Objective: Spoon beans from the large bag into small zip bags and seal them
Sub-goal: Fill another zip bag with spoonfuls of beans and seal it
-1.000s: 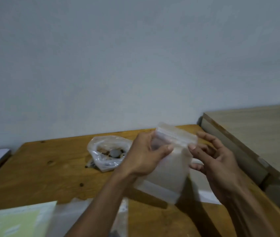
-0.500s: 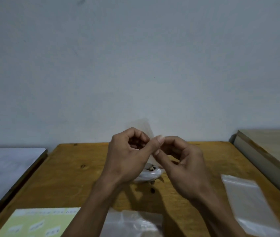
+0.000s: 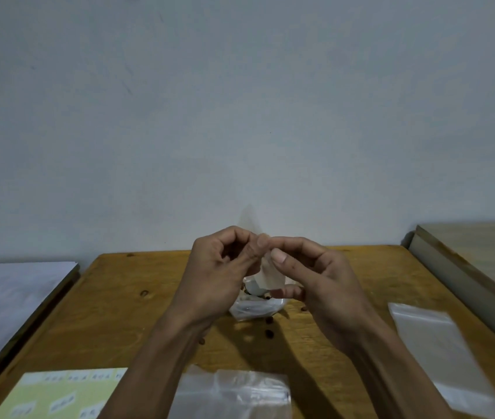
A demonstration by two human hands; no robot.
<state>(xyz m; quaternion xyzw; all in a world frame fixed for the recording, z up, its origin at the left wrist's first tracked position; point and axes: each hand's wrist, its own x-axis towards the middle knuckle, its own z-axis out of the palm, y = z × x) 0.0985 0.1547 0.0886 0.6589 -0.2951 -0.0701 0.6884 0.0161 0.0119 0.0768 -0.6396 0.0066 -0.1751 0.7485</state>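
Both hands are raised above the middle of the wooden table (image 3: 137, 316). My left hand (image 3: 219, 276) and my right hand (image 3: 316, 279) each pinch the top of a small clear zip bag (image 3: 266, 272) held edge-on between them; a corner of it rises above the fingers. Behind and under the hands lies the large clear bag of beans (image 3: 255, 309), mostly hidden. A few dark beans (image 3: 269, 332) lie loose on the table near it.
An empty zip bag (image 3: 440, 349) lies flat at the right. More clear bags (image 3: 231, 394) lie at the front edge, beside a yellow label sheet (image 3: 58, 394). A white board (image 3: 7, 300) flanks the table left, a pale wooden panel (image 3: 476, 261) right.
The view has swung from the table's right side to face it squarely. The small zip bag, held flat a second ago, is now edge-on between my fingertips above the bean bag.
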